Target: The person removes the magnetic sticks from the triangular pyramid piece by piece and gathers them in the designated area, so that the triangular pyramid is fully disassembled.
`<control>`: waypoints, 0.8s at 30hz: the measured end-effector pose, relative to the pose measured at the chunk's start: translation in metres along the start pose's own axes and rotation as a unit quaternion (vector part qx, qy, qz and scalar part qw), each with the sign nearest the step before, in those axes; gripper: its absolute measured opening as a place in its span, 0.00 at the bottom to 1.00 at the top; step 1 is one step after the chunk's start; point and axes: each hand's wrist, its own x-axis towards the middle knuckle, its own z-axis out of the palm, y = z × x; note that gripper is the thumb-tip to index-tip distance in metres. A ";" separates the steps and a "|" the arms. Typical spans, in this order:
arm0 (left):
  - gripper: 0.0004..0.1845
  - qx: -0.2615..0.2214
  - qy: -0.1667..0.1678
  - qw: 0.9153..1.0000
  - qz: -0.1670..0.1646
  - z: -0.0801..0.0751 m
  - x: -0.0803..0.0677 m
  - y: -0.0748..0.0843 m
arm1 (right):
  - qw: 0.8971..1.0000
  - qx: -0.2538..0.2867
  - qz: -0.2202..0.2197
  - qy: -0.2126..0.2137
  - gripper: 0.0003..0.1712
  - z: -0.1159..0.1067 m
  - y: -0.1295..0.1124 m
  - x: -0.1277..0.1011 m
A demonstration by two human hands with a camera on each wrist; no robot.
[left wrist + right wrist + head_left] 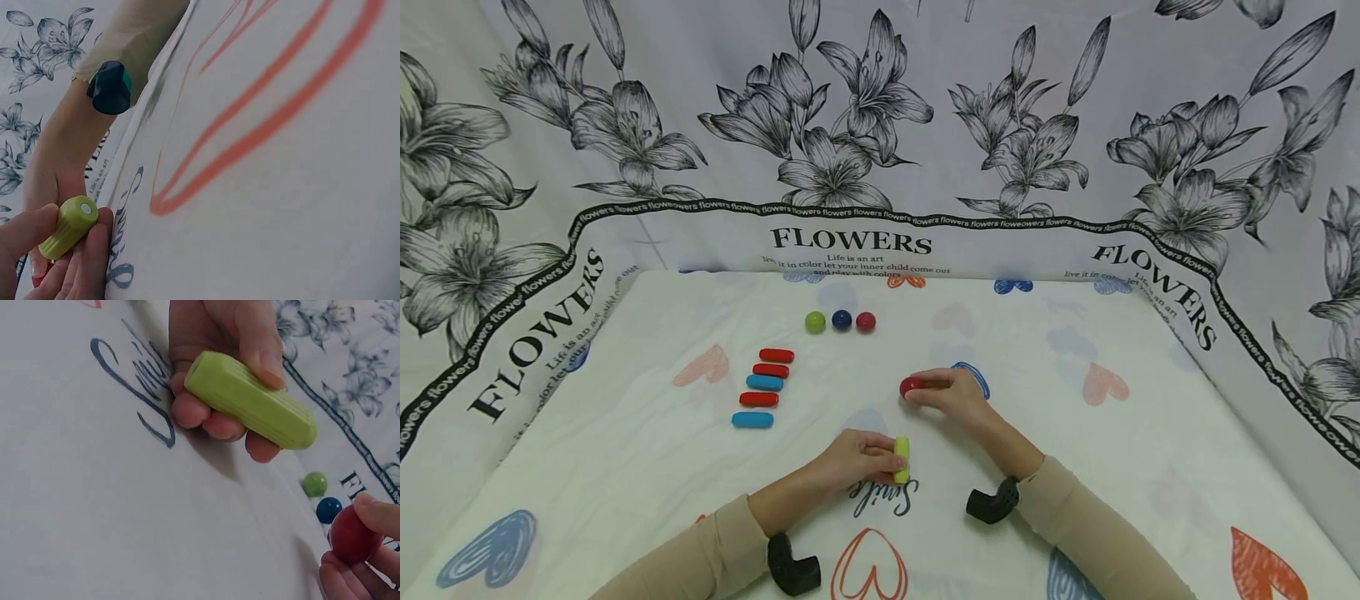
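Observation:
My left hand (863, 458) pinches a ribbed green stick (901, 460) between thumb and fingers just above the white cloth (1075, 467); the same green stick (250, 400) (69, 226) fills both wrist views. A little further back my right hand (946, 392) holds a red ball (911, 387) at its fingertips, and that red ball (355, 534) sits low right in the right wrist view. Behind them a green ball (815, 322), a blue ball (842, 320) and another red ball (866, 322) lie in a row.
To the left lies a column of red and blue sticks (764, 388). A flower-printed cloth wall (880, 125) rises behind and on both sides of the table. Black wrist mounts (992, 503) sit on both tan sleeves.

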 end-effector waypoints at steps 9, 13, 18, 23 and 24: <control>0.21 0.005 -0.007 1.000 0.000 -0.001 -0.001 0.001 | 1.000 0.007 -0.018 0.005 0.26 -0.005 -0.011 0.023; 0.21 0.005 -0.005 1.000 0.000 0.000 -0.001 0.002 | 1.000 0.015 -0.011 0.020 0.26 -0.003 -0.013 0.034; 0.21 -0.001 0.001 1.000 -0.001 0.001 -0.001 0.002 | 0.999 0.032 -0.006 0.028 0.26 -0.001 -0.017 0.045; 0.21 0.001 0.005 1.000 -0.005 0.001 -0.002 0.003 | 0.998 0.041 -0.015 0.038 0.26 -0.003 -0.022 0.056; 0.21 0.002 0.005 1.000 -0.005 0.001 -0.002 0.003 | 0.998 0.038 -0.016 0.041 0.26 -0.004 -0.024 0.059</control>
